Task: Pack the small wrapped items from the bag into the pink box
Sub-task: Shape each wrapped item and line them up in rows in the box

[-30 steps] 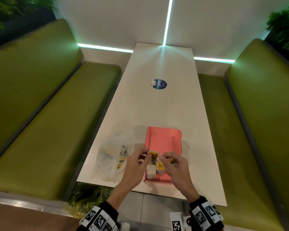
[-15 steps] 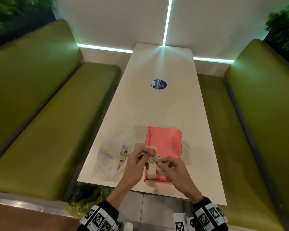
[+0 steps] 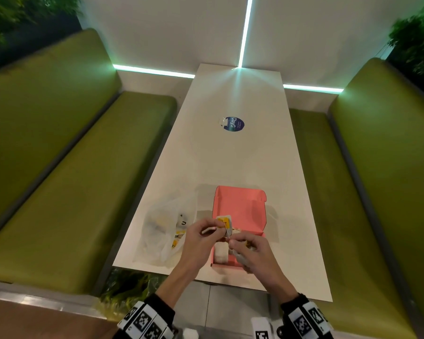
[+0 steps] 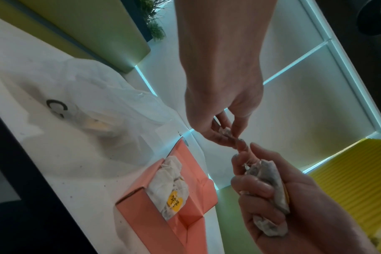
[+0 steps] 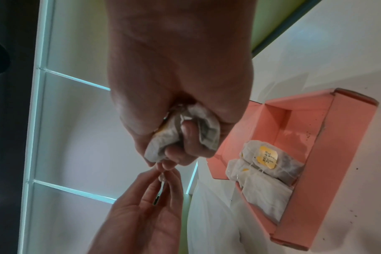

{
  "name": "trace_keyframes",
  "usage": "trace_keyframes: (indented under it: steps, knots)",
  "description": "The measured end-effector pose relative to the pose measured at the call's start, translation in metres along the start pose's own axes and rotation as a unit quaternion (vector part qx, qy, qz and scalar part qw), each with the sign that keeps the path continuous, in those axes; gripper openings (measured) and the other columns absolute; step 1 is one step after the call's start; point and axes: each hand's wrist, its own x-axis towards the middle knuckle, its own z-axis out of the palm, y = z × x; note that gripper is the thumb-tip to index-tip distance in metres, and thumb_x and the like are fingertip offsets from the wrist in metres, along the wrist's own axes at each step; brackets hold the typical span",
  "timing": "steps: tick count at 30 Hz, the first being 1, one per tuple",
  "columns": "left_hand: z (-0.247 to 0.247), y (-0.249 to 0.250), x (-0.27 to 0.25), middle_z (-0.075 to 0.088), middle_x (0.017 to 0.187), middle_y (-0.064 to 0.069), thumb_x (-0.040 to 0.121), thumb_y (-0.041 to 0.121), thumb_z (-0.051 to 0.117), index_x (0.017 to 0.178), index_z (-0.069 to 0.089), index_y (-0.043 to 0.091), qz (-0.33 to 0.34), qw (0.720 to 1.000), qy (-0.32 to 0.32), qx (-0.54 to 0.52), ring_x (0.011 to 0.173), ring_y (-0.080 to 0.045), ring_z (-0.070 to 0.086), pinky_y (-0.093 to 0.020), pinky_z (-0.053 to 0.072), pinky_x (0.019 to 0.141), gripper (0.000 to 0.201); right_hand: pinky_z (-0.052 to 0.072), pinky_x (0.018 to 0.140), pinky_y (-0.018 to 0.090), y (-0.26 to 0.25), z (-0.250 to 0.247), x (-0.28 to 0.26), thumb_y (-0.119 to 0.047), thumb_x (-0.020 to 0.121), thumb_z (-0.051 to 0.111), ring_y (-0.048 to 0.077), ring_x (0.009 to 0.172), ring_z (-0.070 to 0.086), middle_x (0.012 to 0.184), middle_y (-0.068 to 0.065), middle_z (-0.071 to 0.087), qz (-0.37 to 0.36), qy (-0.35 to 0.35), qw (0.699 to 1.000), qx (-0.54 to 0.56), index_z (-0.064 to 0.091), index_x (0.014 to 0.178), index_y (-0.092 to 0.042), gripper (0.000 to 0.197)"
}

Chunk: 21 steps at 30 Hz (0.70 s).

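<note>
The right hand (image 5: 180,96) has its fingers curled around a bunch of tea bags (image 5: 185,134), and the left hand (image 3: 201,238) pinches a yellow tag (image 3: 224,221) and its thin string just above the right fingers; below both hands stands the pink box (image 3: 240,206), with some tea bags (image 5: 265,175) already lying flat inside; the plastic bag (image 3: 164,228) lies on the tabletop (image 3: 230,162), left of the left fingers. I judge the step is to free the tangled string; it is better to pull gently along the string, not sideways, so the paper does not tear; then lay the bags flat beside the others.
</note>
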Motion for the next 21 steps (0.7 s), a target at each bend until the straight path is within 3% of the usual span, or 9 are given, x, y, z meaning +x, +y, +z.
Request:
trace_keyframes:
  steps: [4,8,12,16,18,21]
  knots:
    - [0.003,-0.002,-0.001,0.073,0.082,-0.014,0.085,-0.006,0.069,0.088,0.071,0.0,-0.017,1.0,0.019,-0.005,0.08,-0.024,0.071,-0.038,0.058,0.08,0.006,0.037,0.045,0.013,-0.004,0.002,-0.003,-0.005,0.093,0.066,0.0,0.045,0.049,0.06,-0.014,0.06,-0.03,-0.007,0.999,-0.025,0.073,0.098,-0.004,0.009]
    - [0.005,-0.002,-0.002,0.074,0.08,-0.009,0.087,-0.004,0.068,0.09,0.071,-0.001,-0.009,0.999,0.036,-0.001,0.076,-0.021,0.071,-0.033,0.059,0.075,0.006,0.047,0.059,0.013,-0.003,0.004,-0.004,-0.004,0.091,0.068,-0.004,0.068,0.06,0.084,-0.012,0.069,-0.066,0.009,0.996,-0.055,0.076,0.1,-0.011,0.015]
    - [0.009,0.0,-0.004,0.075,0.088,-0.009,0.087,0.003,0.072,0.095,0.073,0.001,-0.005,0.999,0.043,-0.018,0.082,-0.022,0.072,-0.032,0.059,0.072,0.009,0.045,0.067,0.013,0.003,0.006,-0.006,-0.004,0.092,0.066,-0.001,0.077,0.06,0.088,-0.022,0.068,-0.089,0.002,0.991,-0.099,0.072,0.109,-0.029,0.031]
    - [0.008,-0.003,-0.003,0.074,0.083,-0.012,0.086,-0.003,0.07,0.092,0.071,0.0,0.023,0.999,0.049,0.002,0.076,-0.021,0.07,-0.029,0.058,0.069,0.007,0.045,0.075,0.011,0.003,0.004,-0.01,-0.006,0.093,0.065,0.0,0.079,0.059,0.086,-0.017,0.066,-0.123,-0.071,0.974,-0.176,0.066,0.121,-0.03,0.037]
    - [0.006,-0.005,-0.002,0.073,0.084,-0.012,0.087,-0.005,0.068,0.092,0.069,-0.001,0.046,0.998,0.043,0.016,0.078,-0.022,0.071,-0.029,0.058,0.069,0.006,0.047,0.078,0.015,0.0,-0.001,-0.009,-0.007,0.092,0.067,0.002,0.083,0.062,0.092,-0.014,0.07,-0.132,-0.047,0.972,-0.188,0.068,0.12,-0.032,0.038]
    - [0.003,-0.008,-0.001,0.073,0.085,-0.01,0.088,-0.006,0.067,0.091,0.068,-0.001,0.075,0.996,0.021,0.044,0.08,-0.024,0.072,-0.031,0.059,0.069,0.005,0.05,0.072,0.019,-0.009,-0.01,-0.001,-0.009,0.09,0.07,0.007,0.079,0.064,0.091,-0.015,0.072,-0.151,0.049,0.97,-0.186,0.075,0.104,-0.027,0.023]
